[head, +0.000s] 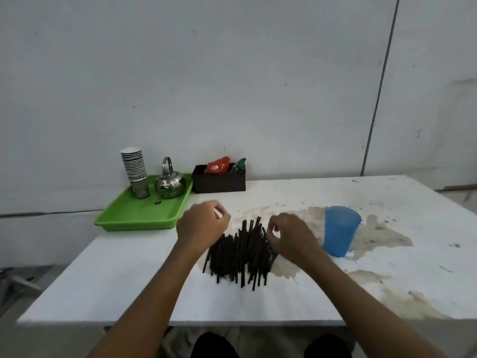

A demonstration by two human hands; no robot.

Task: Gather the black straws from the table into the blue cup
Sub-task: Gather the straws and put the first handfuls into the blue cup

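1. A pile of black straws [240, 250] lies on the white table [124, 280], roughly in the middle, the straws mostly side by side and running away from the person.
2. The blue cup [340, 229] stands upright on the table just to the right of the pile, on a brownish stain [382, 236]; whether any straws are inside it cannot be told.
3. The left hand [202, 223] is at the far left edge of the pile, its fingers curled with the fingertips close together; whether it touches or pinches a straw cannot be told.
4. The right hand [290, 237] is at the right side of the pile, between the straws and the cup, its fingers curled downward toward the straws; the motion blur hides whether they grip any.
5. At the far left corner a green tray [134, 215] overhangs the table edge and carries a stack of paper cups [135, 169] and a metal kettle [169, 183].
6. Beside the tray, against the wall, a dark box [219, 182] holds a red packet [218, 165] and a green packet [238, 165].
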